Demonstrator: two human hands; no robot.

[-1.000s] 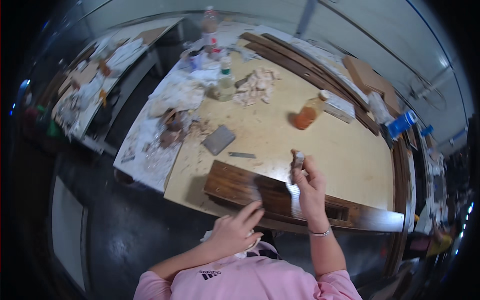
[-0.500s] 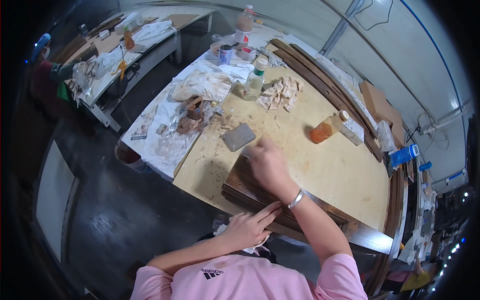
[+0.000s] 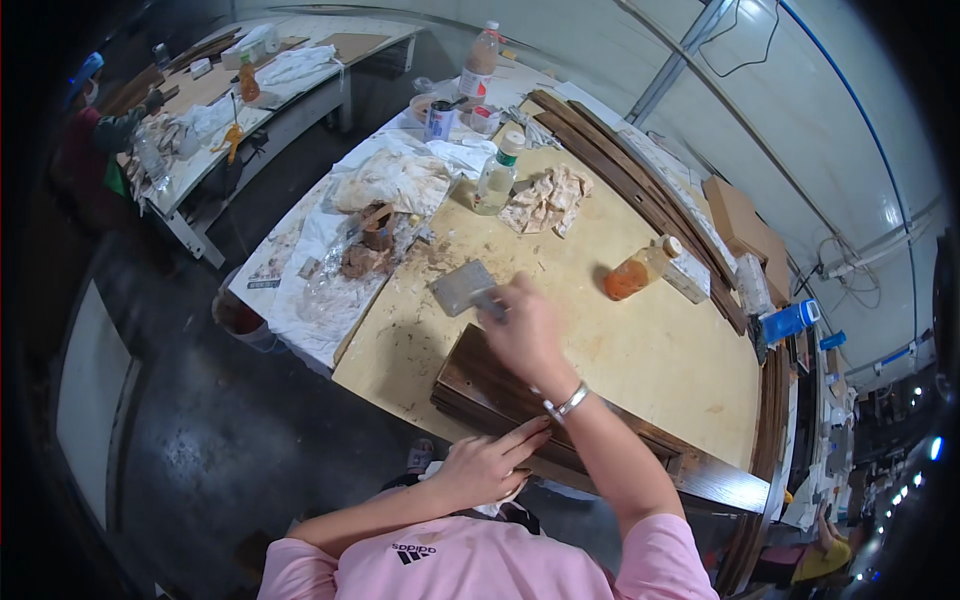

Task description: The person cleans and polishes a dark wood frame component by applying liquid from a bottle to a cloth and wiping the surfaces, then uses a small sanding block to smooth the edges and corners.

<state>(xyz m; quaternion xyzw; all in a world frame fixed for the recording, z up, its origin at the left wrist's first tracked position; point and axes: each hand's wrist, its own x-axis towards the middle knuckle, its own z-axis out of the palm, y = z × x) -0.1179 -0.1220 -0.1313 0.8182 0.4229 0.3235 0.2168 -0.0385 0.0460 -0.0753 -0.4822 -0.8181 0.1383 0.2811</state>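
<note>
My right hand (image 3: 523,328) is closed in a pinch over the far left end of a dark brown wooden piece (image 3: 478,368). Motion smears its fingers, and a small greyish thing shows at their tips, too blurred to name. Just beyond them a flat grey block (image 3: 460,288) lies on the table board. My left hand (image 3: 490,465) rests against the near edge of the wood, index and middle fingers stretched along it. Its other fingers curl on a crumpled white cloth (image 3: 492,508), mostly hidden below the palm.
On the pale board (image 3: 690,370) stand a green-labelled bottle (image 3: 494,178), a crumpled stained cloth (image 3: 550,200) and a tilted bottle of orange liquid (image 3: 640,270). Brown filler (image 3: 370,258) sits on sheeting at left. Dark wooden strips (image 3: 640,190) line the far side. Another person (image 3: 100,140) works at the left table.
My right hand has shifted slightly toward the grey block, and a small greyish thing now shows at its fingertips. My left hand stays on the wood's edge. The whole view has shifted slightly.
</note>
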